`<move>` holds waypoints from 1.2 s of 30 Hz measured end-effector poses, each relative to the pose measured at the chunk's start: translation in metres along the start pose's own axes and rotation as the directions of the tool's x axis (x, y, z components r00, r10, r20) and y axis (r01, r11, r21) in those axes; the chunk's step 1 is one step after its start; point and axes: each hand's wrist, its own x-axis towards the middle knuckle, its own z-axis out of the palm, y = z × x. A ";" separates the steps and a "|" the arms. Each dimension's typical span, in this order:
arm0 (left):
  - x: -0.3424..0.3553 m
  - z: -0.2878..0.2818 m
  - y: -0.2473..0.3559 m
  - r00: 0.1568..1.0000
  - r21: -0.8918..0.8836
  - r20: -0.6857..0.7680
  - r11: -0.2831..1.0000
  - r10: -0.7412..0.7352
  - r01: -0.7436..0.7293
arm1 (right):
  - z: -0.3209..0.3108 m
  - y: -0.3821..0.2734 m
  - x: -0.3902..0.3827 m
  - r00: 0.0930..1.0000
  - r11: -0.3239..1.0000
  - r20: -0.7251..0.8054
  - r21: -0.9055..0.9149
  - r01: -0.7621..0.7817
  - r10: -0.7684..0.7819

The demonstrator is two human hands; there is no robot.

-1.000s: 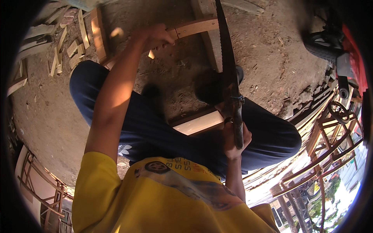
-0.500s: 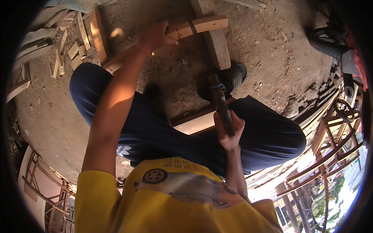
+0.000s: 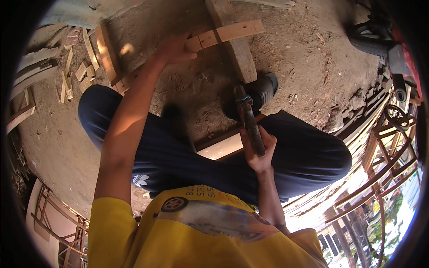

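Observation:
My left hand (image 3: 173,50) reaches far forward. Its fingers are closed around a long wooden strip (image 3: 239,30), which has dark marks across it and small holes. The strip lies across a thicker, weathered beam (image 3: 243,60) on the ground. Part of the strip is covered by my left hand and forearm. In front of my body, my right hand (image 3: 260,149) grips a dark, worn hammer (image 3: 251,127) by its handle, head pointing away from me. Below the hammer, between my legs, a pale board (image 3: 223,146) is partly hidden by my trousers.
A wooden piece (image 3: 107,51) lies at the far left, beside several scrap offcuts (image 3: 85,71). My dark shoe (image 3: 264,89) stands near the beam's end. A wheeled vehicle with a black tyre (image 3: 368,42) is at the far right. Stacked timber (image 3: 357,120) lines the right side.
The whole view has shifted slightly. The wooden strip has slid a little to the right over the beam, with my left hand still on it. My right hand keeps hold of the hammer.

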 end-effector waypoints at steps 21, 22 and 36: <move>0.000 0.036 0.017 0.936 0.325 -0.353 0.938 -0.002 0.125 | 0.003 0.012 0.002 0.991 0.997 0.114 -0.044 -0.065 0.070; 0.002 0.036 0.020 0.943 0.304 -0.331 0.940 -0.046 0.153 | 0.004 0.013 0.002 0.992 0.998 0.109 -0.027 -0.059 0.061; 0.011 0.054 0.009 0.949 0.388 -0.297 0.894 -0.108 0.224 | -0.043 -0.031 -0.052 0.962 0.977 0.208 -0.158 -0.144 0.176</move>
